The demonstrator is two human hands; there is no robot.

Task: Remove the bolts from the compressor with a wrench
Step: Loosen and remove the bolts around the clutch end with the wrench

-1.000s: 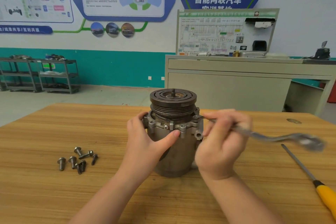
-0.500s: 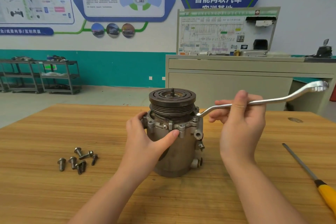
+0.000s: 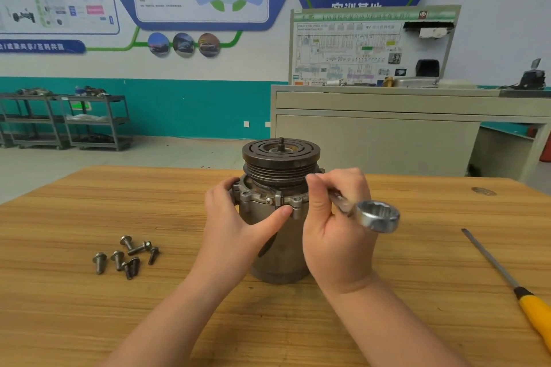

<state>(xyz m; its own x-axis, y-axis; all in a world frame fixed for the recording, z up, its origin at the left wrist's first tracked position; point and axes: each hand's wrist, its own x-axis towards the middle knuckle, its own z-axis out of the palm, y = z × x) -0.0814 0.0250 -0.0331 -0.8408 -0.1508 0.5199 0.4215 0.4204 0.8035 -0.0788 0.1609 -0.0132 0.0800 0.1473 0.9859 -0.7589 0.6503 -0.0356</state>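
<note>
Compressor: grey metal cylindrical compressor (image 3: 275, 235) stands upright mid-table on the wooden table (image 3: 89, 316).
Left hand (image 3: 235, 229): fingers wrap its flange, steadying it.
Right hand (image 3: 337, 229): fingers curl round the silver ring wrench (image 3: 369, 214); working end hidden.
Risk: wrench may slip off the bolt, tipping the compressor.
Loose bolts (image 3: 126, 255): could roll if jolted.

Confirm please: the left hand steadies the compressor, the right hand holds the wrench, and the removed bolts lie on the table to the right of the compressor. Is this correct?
Not quite. The head view shows the removed bolts lying left of the compressor, not right. The left hand does steady it, and the right hand does hold the wrench.
</note>
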